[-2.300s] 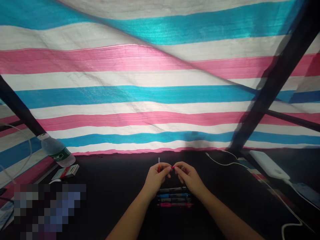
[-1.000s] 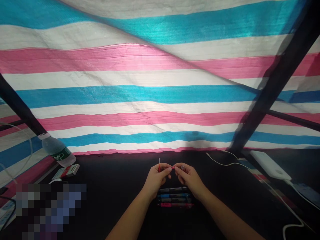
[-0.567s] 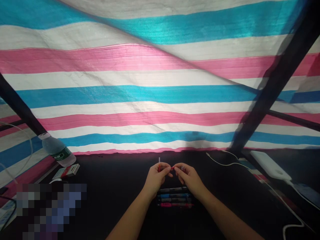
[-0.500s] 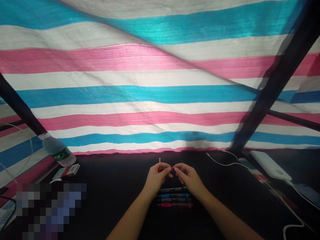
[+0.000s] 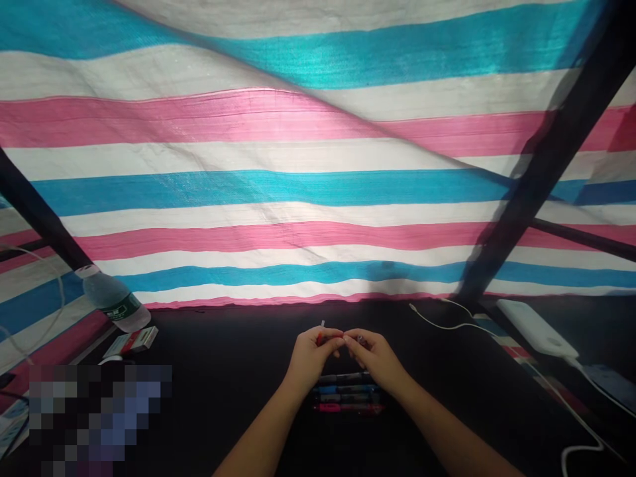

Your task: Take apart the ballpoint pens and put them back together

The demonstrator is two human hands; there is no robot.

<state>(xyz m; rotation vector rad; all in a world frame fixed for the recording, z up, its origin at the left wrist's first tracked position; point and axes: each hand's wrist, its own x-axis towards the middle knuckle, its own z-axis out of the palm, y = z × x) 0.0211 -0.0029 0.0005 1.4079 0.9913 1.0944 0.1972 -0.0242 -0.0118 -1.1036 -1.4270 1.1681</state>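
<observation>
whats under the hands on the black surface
Four pens lie side by side on the black surface, just below the left hand and right hand. The palms and fingers hide whatever lies directly beneath them.

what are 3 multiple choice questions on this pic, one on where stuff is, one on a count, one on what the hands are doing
1. Where is the row of pens?
A) below the hands, between the forearms
B) beside the water bottle
C) on the power bank

2. How many pens lie in that row?
A) two
B) four
C) seven

3. What are the left hand and right hand doing?
A) lying flat on the tabletop
B) pinching small parts close together
C) holding the white cable

Answers:
1 A, the row lies just under the hands.
2 B, four barrels show, the nearest pink.
3 B, the left fingers hold a red piece with a white tip, the right a small part.
</observation>
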